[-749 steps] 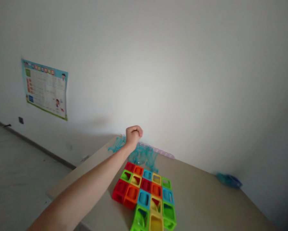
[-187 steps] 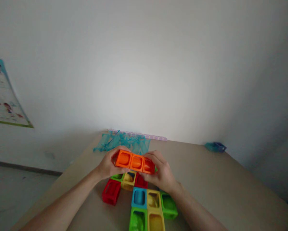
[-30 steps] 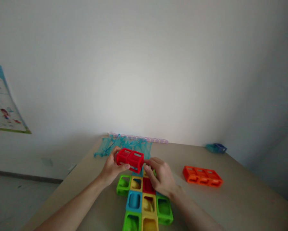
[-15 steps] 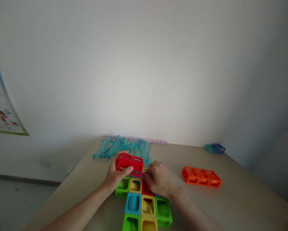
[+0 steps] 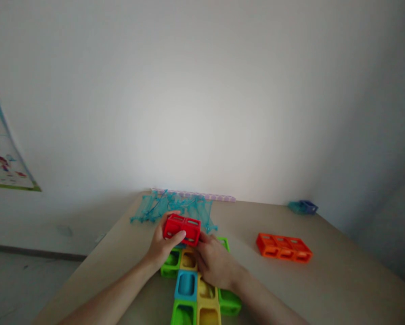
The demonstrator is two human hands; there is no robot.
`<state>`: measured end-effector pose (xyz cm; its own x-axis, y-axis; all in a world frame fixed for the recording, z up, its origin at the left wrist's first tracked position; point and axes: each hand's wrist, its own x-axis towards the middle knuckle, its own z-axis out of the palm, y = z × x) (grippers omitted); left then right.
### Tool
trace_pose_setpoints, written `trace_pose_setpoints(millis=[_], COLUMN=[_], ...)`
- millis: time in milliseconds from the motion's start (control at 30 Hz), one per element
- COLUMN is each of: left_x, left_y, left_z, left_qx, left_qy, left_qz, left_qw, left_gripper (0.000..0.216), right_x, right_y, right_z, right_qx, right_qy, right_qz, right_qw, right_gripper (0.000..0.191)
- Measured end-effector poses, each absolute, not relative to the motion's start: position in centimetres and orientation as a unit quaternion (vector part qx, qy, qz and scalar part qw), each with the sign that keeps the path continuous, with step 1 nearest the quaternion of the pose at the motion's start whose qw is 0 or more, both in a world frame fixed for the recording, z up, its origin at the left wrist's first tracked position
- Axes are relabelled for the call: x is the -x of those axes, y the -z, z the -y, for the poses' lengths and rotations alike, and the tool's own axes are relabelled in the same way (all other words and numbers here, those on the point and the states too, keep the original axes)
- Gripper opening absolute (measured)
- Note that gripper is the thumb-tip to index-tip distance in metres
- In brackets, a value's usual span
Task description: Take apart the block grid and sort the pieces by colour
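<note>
My left hand grips a red two-cell block by its left end, thumb along the front. The block is raised above the far part of a flat layout of hollow blocks: a blue block, a yellow block and several green ones, such as the green block at the near end. My right hand rests over the layout's right side, fingers bent and close together at the red block's lower right corner. Its fingertips are partly hidden, so what they hold cannot be seen. It also covers the blocks beneath.
An orange three-cell block lies on the table to the right. Behind the hands is crumpled teal netting before a purple patterned strip along the wall. A dark blue block sits at the back right.
My right hand has shifted left, bringing its fingers to the red block's right end. A red block in the layout is now covered, and a green one behind the hand shows. My left hand barely moved.
</note>
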<state>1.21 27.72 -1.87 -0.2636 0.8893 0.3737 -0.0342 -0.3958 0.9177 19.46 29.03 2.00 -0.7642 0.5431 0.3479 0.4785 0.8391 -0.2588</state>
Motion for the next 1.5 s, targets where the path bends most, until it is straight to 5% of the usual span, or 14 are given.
trace_pose_setpoints(millis=[200, 333, 567, 867, 1200, 1500], left_x=[-1.3, -1.5, -1.6, -0.8, -0.6, 0.5], left_y=[1.5, 1.3, 1.0, 1.5, 1.2, 1.1], left_z=[-27.6, -27.6, -27.5, -27.9, -27.7, -27.7], left_qx=[-0.492, -0.479, -0.481, -0.456, -0.468, -0.551], left_qy=[-0.676, -0.675, -0.666, -0.673, -0.667, -0.658], left_qz=[-0.444, -0.434, -0.445, -0.476, -0.474, -0.422], left_qw=[0.323, 0.355, 0.358, 0.335, 0.335, 0.291], left_gripper=[0.048, 0.051, 0.050, 0.053, 0.053, 0.055], right_x=[-21.0, -22.7, -22.7, -21.7, -21.9, -21.8], right_y=[-3.0, -4.1, -3.1, -2.2, -1.2, -1.7], right_z=[-30.0, -30.9, -31.8, -31.2, -31.8, -31.6], right_qx=[0.242, 0.246, 0.230, 0.232, 0.200, 0.229], right_qy=[-0.144, -0.103, -0.127, -0.171, -0.303, -0.145], right_qz=[0.924, 0.945, 0.956, 0.940, 0.823, 0.782], right_qw=[0.257, 0.190, 0.132, 0.185, 0.437, 0.561], right_gripper=[0.023, 0.007, 0.025, 0.036, 0.039, 0.030])
